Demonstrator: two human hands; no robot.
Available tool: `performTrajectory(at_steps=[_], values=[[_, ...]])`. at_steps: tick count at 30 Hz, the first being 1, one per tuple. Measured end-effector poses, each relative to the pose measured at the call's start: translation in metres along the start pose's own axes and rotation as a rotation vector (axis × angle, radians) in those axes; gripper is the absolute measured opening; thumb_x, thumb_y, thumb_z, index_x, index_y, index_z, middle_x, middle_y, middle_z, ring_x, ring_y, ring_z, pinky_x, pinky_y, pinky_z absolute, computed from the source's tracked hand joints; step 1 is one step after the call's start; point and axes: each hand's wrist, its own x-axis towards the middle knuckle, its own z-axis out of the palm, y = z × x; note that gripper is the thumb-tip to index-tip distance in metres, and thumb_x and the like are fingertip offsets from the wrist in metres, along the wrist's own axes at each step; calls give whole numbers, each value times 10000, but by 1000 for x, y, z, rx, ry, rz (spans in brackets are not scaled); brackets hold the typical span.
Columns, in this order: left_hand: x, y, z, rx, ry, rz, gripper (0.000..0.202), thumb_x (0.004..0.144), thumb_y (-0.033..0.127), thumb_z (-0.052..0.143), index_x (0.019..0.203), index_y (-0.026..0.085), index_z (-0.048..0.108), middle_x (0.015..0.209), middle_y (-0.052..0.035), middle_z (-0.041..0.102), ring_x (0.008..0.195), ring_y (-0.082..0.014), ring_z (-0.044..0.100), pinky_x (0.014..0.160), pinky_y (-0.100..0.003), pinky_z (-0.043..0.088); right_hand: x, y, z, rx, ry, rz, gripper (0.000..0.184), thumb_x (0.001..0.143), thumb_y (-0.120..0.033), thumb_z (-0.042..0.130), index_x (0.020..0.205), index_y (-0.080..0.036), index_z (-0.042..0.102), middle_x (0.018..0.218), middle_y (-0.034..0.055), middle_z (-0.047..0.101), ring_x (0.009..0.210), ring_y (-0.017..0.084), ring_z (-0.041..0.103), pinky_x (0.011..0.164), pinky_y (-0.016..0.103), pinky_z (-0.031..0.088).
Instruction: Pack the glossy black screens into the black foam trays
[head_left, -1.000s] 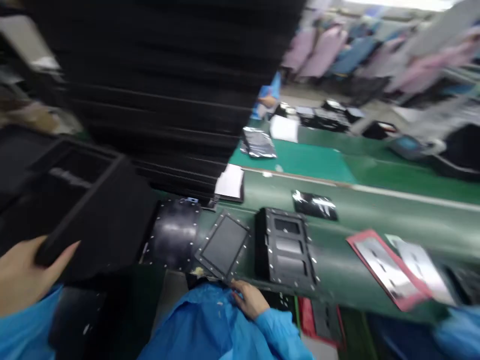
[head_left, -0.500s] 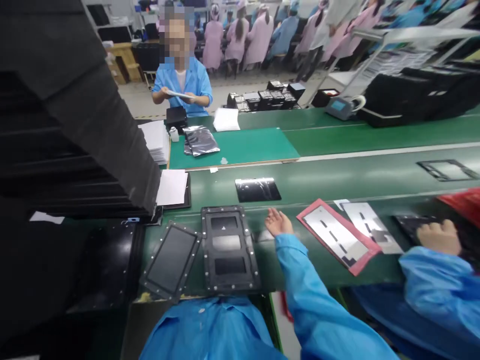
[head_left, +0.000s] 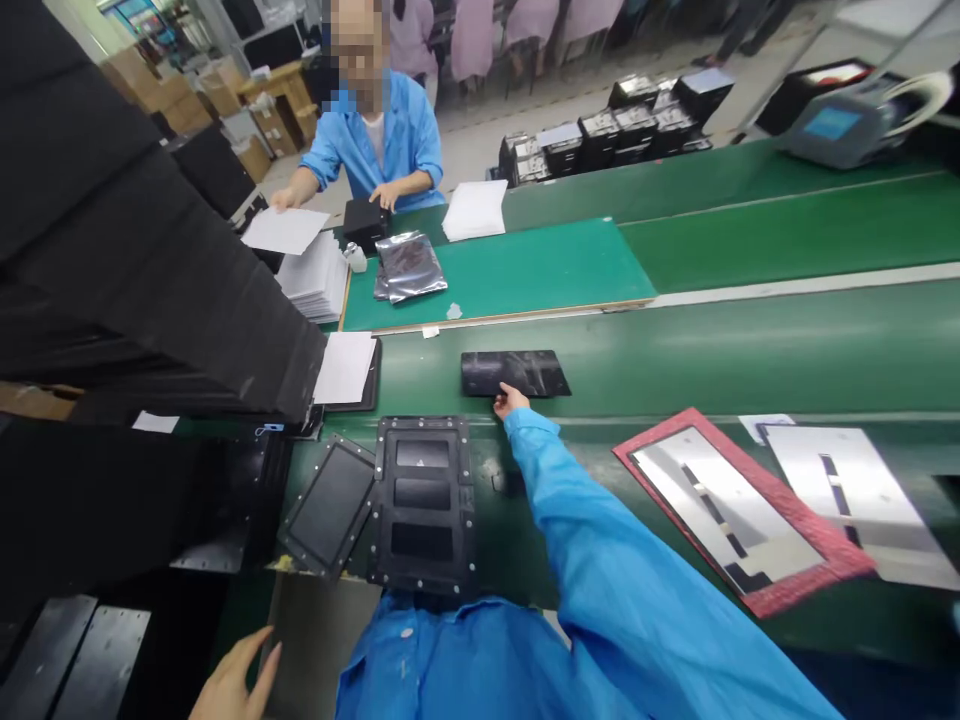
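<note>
My right hand point(head_left: 510, 401) reaches forward in a blue sleeve and touches the near edge of a glossy black flat panel point(head_left: 514, 372) lying on the green conveyor belt point(head_left: 750, 350); its fingers are mostly hidden behind the hand. My left hand point(head_left: 234, 684) hangs low at the bottom edge with fingers stretched out, holding nothing. Between them sits a black fixture point(head_left: 423, 500) with three rectangular windows, and a tilted black frame point(head_left: 330, 505) lies beside it on the left.
A tall stack of black foam trays point(head_left: 135, 260) fills the left. A red-edged tray point(head_left: 739, 510) with a silver sheet lies right. Across the belt, a person in blue handles white sheets point(head_left: 286, 230) near silver bags point(head_left: 409, 265) on a green mat.
My right hand has moved forward from beside the fixture to the black panel's edge. My left hand has come into view at the bottom. The view has shifted closer and to the left.
</note>
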Motion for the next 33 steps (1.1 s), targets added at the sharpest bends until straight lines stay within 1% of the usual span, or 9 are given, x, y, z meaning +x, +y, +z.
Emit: performTrajectory(at_steps=[3, 7, 10, 13, 16, 20, 23, 26, 33], values=[[10, 14, 15, 2, 10, 103, 397, 780, 527, 467, 949, 260, 707, 980, -29, 720, 909, -250, 686, 791, -349, 573, -19, -3, -12, -49, -102, -50, 152, 757, -158, 650, 710, -181, 507, 532, -51, 500, 484, 83, 473, 444, 187, 392], [32, 24, 34, 20, -16, 253, 378, 814, 475, 455, 966, 236, 704, 998, -45, 714, 921, -231, 678, 829, -328, 553, -69, 6, -73, -128, -252, -198, 244, 633, -234, 739, 834, -195, 605, 738, 8, 663, 708, 171, 617, 611, 283, 504], [54, 28, 48, 33, -62, 372, 376, 847, 421, 426, 1006, 217, 699, 1034, -60, 704, 964, -231, 660, 861, -332, 531, -111, 31, -120, -257, -265, -410, 417, 561, -350, 769, 928, -220, 622, 870, 11, 699, 853, 206, 636, 778, 334, 505], [80, 22, 62, 32, -153, 485, 370, 869, 364, 403, 1058, 216, 684, 1067, -62, 691, 997, -221, 639, 906, -335, 502, -145, 71, -139, -453, -186, -461, 477, 541, -453, 756, 935, -221, 619, 828, 12, 706, 813, 222, 646, 819, 373, 494], [107, 1, 76, 124, -212, 524, 424, 836, 327, 490, 1224, 197, 603, 1253, -96, 602, 1148, -255, 559, 997, -387, 434, -168, 113, -130, -582, -130, -457, 495, 540, -513, 723, 923, -218, 620, 781, 17, 705, 786, 240, 653, 814, 396, 499], [137, -41, 99, 333, -282, 533, 761, 706, 309, 694, 1405, 198, 416, 1493, -146, 313, 1379, -373, 254, 1089, -562, 242, -180, 147, -100, -681, -20, -513, 470, 509, -512, 715, 869, -225, 621, 754, 14, 700, 763, 239, 650, 798, 394, 504], [151, -64, 118, 363, -370, 601, 758, 726, 316, 699, 1416, 259, 390, 1522, -121, 239, 1408, -371, 157, 1105, -593, 144, -183, 152, -84, -721, 37, -561, 438, 498, -494, 712, 829, -223, 618, 742, 10, 694, 756, 231, 643, 807, 393, 499], [158, -75, 132, 324, -354, 624, 710, 764, 330, 664, 1414, 296, 383, 1525, -108, 229, 1410, -369, 143, 1097, -614, 117, -187, 149, -76, -762, 80, -600, 400, 504, -471, 713, 802, -220, 622, 721, 10, 688, 722, 224, 637, 794, 398, 503], [157, -74, 138, 252, -327, 617, 757, 745, 379, 652, 1432, 262, 357, 1531, -140, 199, 1412, -386, 108, 1073, -656, 88, -187, 157, -66, -866, 139, -668, 358, 613, -434, 662, 891, -208, 642, 836, 46, 691, 876, 259, 629, 898, 456, 469]])
